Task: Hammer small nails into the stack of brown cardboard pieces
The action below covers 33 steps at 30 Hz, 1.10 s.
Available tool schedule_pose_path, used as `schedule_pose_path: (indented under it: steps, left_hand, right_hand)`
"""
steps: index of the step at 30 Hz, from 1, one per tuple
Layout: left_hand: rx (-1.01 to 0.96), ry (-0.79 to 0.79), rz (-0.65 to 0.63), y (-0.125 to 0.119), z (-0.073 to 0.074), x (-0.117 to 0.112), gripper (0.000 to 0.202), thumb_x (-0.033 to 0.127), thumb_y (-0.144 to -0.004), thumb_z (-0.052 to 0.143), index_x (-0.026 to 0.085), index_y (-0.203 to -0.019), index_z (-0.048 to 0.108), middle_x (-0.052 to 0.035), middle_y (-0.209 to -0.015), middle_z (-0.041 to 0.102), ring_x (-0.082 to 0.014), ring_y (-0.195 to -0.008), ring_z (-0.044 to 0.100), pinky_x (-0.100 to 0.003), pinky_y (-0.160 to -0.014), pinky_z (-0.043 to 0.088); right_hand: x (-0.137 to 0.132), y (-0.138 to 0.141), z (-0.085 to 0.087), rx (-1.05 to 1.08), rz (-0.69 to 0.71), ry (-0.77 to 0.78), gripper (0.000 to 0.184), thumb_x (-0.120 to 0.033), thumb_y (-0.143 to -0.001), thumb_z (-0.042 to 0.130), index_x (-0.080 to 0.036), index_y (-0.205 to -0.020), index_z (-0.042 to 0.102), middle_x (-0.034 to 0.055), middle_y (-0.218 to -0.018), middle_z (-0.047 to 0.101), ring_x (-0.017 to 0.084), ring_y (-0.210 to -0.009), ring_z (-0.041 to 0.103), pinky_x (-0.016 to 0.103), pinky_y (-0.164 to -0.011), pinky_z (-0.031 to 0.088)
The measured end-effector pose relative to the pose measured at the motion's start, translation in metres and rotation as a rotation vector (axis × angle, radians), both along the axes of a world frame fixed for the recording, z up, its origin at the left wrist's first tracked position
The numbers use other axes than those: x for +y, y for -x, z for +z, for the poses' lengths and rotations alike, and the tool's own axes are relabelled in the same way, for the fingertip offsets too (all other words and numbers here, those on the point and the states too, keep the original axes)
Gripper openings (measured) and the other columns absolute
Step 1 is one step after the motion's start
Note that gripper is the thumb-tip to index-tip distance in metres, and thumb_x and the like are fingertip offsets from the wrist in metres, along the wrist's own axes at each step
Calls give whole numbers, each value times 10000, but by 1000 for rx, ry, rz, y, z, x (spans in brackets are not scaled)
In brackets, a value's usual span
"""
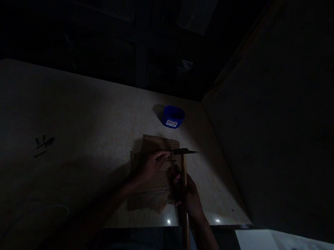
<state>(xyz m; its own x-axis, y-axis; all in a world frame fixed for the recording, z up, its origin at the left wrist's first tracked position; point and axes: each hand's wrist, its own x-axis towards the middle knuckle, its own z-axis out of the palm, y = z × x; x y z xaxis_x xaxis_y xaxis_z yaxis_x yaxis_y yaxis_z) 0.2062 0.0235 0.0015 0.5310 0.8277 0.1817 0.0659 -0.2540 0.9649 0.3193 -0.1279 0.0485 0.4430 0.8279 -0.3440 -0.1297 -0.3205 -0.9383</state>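
My right hand (191, 198) is wrapped round the wooden handle of a hammer (184, 168). The hammer's dark metal head lies level above the right side of some stacked, worn cardboard (158, 182). Over the cardboard, just left of the hammer head, my left hand (152, 164) has thumb and fingertips pinched together. Whatever is in that pinch is too small and dark to make out. Small holes and torn edges mark the cardboard.
A blue plastic tub (173, 117) with a white label stands behind the cardboard. Several dark screws or nails (44, 143) lie at the left of the pale tabletop (92, 115). A dark wall (276, 129) rises along the right side. The light is very dim.
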Motion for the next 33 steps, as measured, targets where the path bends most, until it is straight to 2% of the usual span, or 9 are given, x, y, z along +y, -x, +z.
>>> schedule_pose_path:
  steps: [3,8,14,19,29,33]
  left_hand:
    - [-27,29,-25,6,3,1,254,368,-918,589,216,-1044,749,-42,-1044,789,-195,-967,737,-302,-856,587]
    - [-26,57,-25,15,6,2,208,334,-884,629,208,-987,759,-42,-987,798,-197,-925,746,-310,-830,600]
    - [-16,77,-71,13,5,3,189,325,-875,641,208,-955,766,-42,-995,798,-204,-937,744,-320,-836,599]
    - [-13,95,-87,13,6,4,230,351,-901,611,207,-989,768,-47,-1018,795,-209,-968,736,-325,-882,579]
    - [92,-16,-113,9,10,4,195,301,-917,593,211,-961,760,-33,-984,795,-200,-940,729,-330,-883,566]
    - [111,-59,-136,10,11,3,191,272,-921,592,221,-950,773,-33,-1004,797,-205,-950,734,-339,-894,569]
  right_hand:
    - [-1,-2,-1,12,-8,16,501,-647,-715,756,-220,-865,542,-24,-732,625,71,-360,451,215,-299,404]
    - [0,-1,-1,36,-4,7,482,-631,-732,751,-223,-884,545,23,-885,699,78,-388,493,225,-312,424]
    - [1,1,1,19,-23,23,468,-621,-733,746,-228,-897,553,-16,-732,652,89,-384,485,213,-309,417]
    - [1,0,-1,20,-32,18,449,-582,-734,752,-215,-915,567,2,-813,678,79,-388,485,216,-307,425]
    - [0,-1,-1,3,7,1,444,-584,-765,721,-212,-948,563,-40,-687,602,97,-409,495,214,-316,437]
    - [-1,-1,-1,30,13,-26,449,-588,-752,729,-211,-926,558,4,-845,679,75,-398,481,216,-311,436]
